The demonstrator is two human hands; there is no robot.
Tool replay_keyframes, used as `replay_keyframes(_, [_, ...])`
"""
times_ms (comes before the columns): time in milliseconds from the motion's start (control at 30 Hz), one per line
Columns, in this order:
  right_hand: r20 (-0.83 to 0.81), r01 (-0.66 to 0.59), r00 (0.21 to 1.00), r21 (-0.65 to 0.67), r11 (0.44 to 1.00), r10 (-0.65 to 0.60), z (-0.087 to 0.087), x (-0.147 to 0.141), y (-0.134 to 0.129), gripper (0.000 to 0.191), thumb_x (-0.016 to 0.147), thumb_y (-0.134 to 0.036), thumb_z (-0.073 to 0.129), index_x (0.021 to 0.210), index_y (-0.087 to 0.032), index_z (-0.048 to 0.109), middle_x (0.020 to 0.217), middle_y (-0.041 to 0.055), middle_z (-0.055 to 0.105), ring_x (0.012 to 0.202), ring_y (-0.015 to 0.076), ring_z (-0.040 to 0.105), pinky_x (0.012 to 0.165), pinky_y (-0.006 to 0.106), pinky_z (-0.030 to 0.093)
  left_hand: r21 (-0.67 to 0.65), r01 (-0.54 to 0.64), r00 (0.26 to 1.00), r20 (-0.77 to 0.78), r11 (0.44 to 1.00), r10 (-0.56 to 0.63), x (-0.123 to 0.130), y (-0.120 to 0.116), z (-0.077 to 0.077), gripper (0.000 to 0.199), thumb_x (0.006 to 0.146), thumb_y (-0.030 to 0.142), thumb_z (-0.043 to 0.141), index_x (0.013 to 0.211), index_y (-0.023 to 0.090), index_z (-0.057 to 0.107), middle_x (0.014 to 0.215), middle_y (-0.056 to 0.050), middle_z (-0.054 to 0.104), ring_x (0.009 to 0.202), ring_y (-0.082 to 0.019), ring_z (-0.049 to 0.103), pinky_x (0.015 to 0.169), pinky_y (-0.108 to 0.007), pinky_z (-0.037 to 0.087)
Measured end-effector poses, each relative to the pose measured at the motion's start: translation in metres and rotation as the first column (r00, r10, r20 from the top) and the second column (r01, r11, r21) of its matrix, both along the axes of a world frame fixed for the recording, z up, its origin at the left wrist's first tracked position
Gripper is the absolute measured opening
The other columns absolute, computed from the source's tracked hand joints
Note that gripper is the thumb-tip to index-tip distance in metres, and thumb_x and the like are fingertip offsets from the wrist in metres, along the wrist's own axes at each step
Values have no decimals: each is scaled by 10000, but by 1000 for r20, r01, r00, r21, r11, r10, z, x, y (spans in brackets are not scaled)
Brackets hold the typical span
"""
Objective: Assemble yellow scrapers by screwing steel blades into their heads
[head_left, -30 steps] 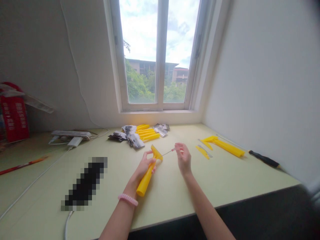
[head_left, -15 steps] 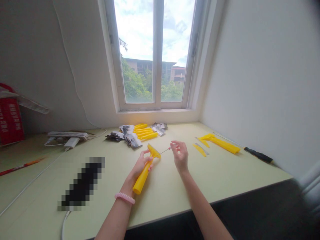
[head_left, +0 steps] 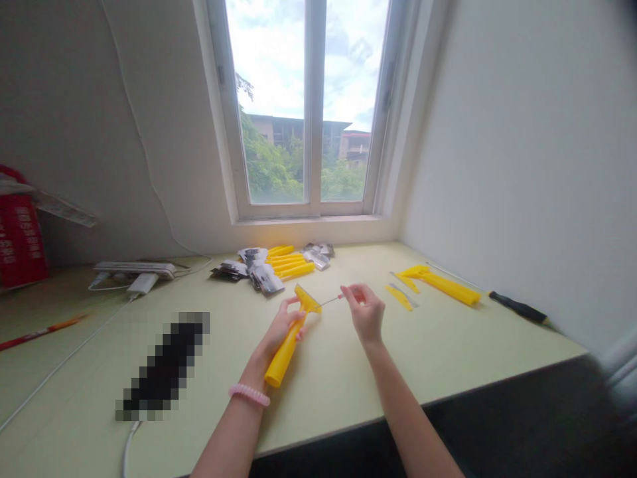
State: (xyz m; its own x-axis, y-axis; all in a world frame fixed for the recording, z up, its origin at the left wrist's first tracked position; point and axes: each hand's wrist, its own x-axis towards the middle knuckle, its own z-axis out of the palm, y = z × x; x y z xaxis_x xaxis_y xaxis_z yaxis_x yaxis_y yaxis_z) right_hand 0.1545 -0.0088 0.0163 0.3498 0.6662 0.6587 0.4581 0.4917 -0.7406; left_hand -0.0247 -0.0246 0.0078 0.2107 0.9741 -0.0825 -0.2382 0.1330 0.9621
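Observation:
My left hand [head_left: 281,328] is closed around a yellow scraper [head_left: 286,352], its head pointing away from me and its handle end toward me. Pinched in the fingers of my right hand [head_left: 365,312] is a small, thin-shafted screwdriver [head_left: 334,299]. Its shaft reaches left to the edge of the scraper's head, where I cannot make out the exact contact. To the right of that hand, a second yellow scraper [head_left: 442,284] lies on the table, with a loose yellow blade piece [head_left: 399,297] beside it.
Several yellow handles [head_left: 291,265] and silver packets [head_left: 266,279] are piled near the window. A black-handled screwdriver [head_left: 517,307] lies along the right wall. At left are a power strip [head_left: 134,267], a blurred-out dark object [head_left: 164,365] with a white cable, and a red box [head_left: 22,239].
My right hand has shifted slightly right, its fingers turning on the screwdriver. My left hand and the scraper stay nearly in place.

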Motion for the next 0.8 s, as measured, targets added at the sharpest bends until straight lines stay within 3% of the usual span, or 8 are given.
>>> replay_keyframes(133, [146, 16, 989, -80, 997, -4, -2, -1, 0, 293, 815, -415, 443, 648, -182, 503, 553, -3, 584, 494, 120, 521, 535, 231, 384, 11, 18, 1000, -24, 1000, -18, 0, 0, 0, 424, 700, 179, 482, 1078, 212, 294, 675, 36, 508, 383, -51, 446, 377, -166, 304])
replay_keyframes(267, [236, 9, 972, -90, 996, 12, -4, 3, 7, 203, 847, -340, 360, 790, -187, 481, 698, 33, 581, 669, 169, 540, 623, 276, 409, 9, -1, 999, -47, 1000, 1, 0, 1, -1, 413, 698, 166, 478, 1066, 212, 298, 681, 29, 514, 382, -56, 451, 373, -171, 306])
replay_keyframes(400, [357, -191, 916, -22, 981, 186, 3, 12, 10, 127, 821, -254, 391, 819, -179, 494, 785, 50, 569, 742, 167, 527, 697, 292, 416, 14, -25, 998, -52, 1000, 26, 0, 1, 0, 396, 702, 161, 468, 1060, 210, 305, 698, 19, 526, 376, -53, 448, 368, -171, 302])
replay_keyframes(533, [427, -344, 825, -141, 928, 371, 12, 27, 9, 126, 809, -267, 460, 746, -186, 533, 712, 22, 591, 649, 136, 530, 605, 241, 404, 21, -66, 995, -68, 998, 68, 0, 0, 2, 376, 705, 150, 455, 1045, 212, 306, 715, 13, 534, 374, -50, 446, 363, -170, 303])
replay_keyframes(800, [569, -242, 729, -308, 920, 382, -5, 51, 6, 222, 846, -320, 402, 757, -195, 562, 650, 11, 607, 562, 127, 521, 549, 229, 351, 93, -35, 994, -102, 995, 45, 1, -1, -3, 359, 705, 178, 465, 1023, 242, 311, 742, 26, 525, 365, -48, 447, 336, -166, 307])
